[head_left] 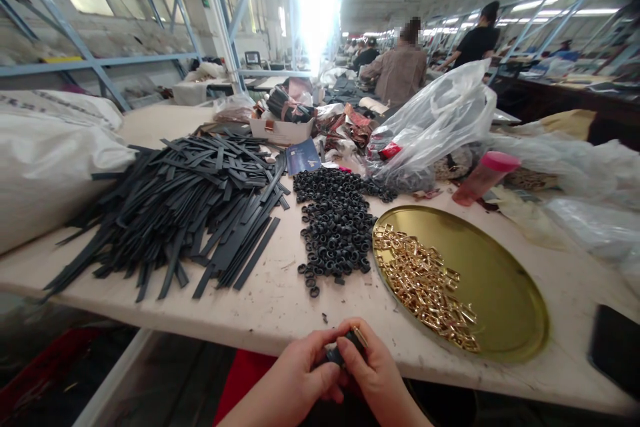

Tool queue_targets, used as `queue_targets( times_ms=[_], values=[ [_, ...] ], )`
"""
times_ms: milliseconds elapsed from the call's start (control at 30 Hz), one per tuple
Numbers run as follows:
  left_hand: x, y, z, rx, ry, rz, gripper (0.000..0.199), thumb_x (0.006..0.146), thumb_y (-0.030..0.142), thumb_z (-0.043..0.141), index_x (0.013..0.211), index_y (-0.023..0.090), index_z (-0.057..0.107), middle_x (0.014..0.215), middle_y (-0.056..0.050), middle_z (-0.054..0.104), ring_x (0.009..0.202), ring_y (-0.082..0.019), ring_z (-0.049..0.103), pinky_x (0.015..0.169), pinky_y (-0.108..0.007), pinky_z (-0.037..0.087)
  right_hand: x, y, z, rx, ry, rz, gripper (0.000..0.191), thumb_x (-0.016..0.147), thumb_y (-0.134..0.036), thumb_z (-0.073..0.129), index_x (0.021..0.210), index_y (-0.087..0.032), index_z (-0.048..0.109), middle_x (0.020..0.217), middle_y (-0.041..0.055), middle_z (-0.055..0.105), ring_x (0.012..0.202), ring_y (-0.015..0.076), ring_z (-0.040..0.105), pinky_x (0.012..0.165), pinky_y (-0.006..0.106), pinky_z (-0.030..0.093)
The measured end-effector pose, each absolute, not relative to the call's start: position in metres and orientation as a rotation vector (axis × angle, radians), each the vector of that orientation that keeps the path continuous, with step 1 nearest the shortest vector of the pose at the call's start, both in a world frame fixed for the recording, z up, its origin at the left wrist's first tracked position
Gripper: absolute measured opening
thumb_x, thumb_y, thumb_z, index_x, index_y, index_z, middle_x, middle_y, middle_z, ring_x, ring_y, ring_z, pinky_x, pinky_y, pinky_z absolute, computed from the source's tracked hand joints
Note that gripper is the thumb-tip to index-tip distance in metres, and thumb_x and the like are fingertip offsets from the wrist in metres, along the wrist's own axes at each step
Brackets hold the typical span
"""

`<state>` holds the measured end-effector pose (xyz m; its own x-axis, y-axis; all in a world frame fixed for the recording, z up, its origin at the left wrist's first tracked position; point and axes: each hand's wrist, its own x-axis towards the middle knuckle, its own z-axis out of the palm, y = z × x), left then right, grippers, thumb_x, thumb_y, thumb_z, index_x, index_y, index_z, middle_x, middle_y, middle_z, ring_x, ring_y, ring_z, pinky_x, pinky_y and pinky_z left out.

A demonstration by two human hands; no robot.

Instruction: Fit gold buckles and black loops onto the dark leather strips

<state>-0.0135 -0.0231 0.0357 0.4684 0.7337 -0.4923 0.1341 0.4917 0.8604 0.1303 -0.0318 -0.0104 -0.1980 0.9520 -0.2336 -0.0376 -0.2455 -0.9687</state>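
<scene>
At the table's front edge, my left hand point(304, 368) and my right hand point(375, 363) are closed together around a short dark strap piece point(334, 355). A gold buckle point(359, 336) shows at the right fingers, against the strap; how the two are joined is hidden. Beyond my hands lies a heap of small black strap loops point(336, 227). To the right, many gold buckles point(425, 283) are spread over the left side of a round gold tray point(500, 287). A large pile of flat black straps point(185, 207) covers the table's left part.
A white sack point(45, 167) bounds the left side. Behind the loops are a blue card point(303, 157), a clear plastic bag point(435, 123) and a pink-lidded jar point(485, 177). A dark flat object point(615, 347) lies far right. People point(400, 73) are farther back.
</scene>
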Motion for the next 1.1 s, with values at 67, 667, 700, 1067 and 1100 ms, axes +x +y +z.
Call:
queue_targets(
  times_ms=[67,667,700,1067,1100],
  values=[
    [-0.010,-0.025,0.034,0.980,1.053,0.440,0.050,0.067,0.011,0.045,0.117,0.011,0.047,0.076,-0.002,0.060,0.058,-0.010,0.056,0.060,-0.023,0.043,0.133,-0.037,-0.010,-1.225,-1.315,1.536,0.027,0.082,-0.048,0.043,0.082,-0.021,0.046,0.054,-0.0067,0.044,0.048,0.0105,0.044,0.046,0.022,0.033],
    [-0.006,-0.007,0.022,1.436,1.151,0.160,0.028,0.078,0.027,0.036,0.071,0.014,0.060,0.057,-0.001,0.060,0.047,-0.011,0.052,0.044,-0.018,0.037,0.128,-0.037,-0.015,-1.495,-1.279,0.995,0.037,0.086,-0.052,0.029,0.077,-0.022,0.050,0.064,-0.0004,0.051,0.060,0.0157,0.050,0.057,0.027,0.040],
    [-0.003,-0.005,0.021,1.490,1.155,0.145,0.030,0.079,0.027,0.034,0.071,0.015,0.060,0.057,-0.002,0.060,0.047,-0.012,0.052,0.044,-0.019,0.037,0.129,-0.035,-0.019,-1.518,-1.302,0.967,0.037,0.086,-0.051,0.028,0.077,-0.022,0.050,0.064,0.0002,0.052,0.060,0.0162,0.051,0.057,0.027,0.041],
    [-0.072,0.073,0.026,1.974,1.968,0.250,0.023,0.085,0.023,0.039,0.095,0.016,0.059,0.098,-0.011,0.060,0.095,-0.021,0.054,0.083,-0.030,0.037,0.188,0.009,-0.088,-1.567,-1.932,0.150,0.032,0.077,-0.042,0.052,0.099,-0.019,0.055,0.094,0.0110,0.068,0.083,0.0268,0.064,0.072,0.039,0.048],
    [-0.084,0.084,0.024,1.937,2.055,0.244,0.023,0.084,0.021,0.039,0.097,0.014,0.057,0.101,-0.013,0.058,0.097,-0.023,0.053,0.084,-0.032,0.036,0.190,0.010,-0.091,-1.545,-1.962,0.061,0.033,0.077,-0.041,0.053,0.100,-0.018,0.055,0.096,0.0117,0.068,0.085,0.0272,0.064,0.073,0.039,0.047]
  ],
)
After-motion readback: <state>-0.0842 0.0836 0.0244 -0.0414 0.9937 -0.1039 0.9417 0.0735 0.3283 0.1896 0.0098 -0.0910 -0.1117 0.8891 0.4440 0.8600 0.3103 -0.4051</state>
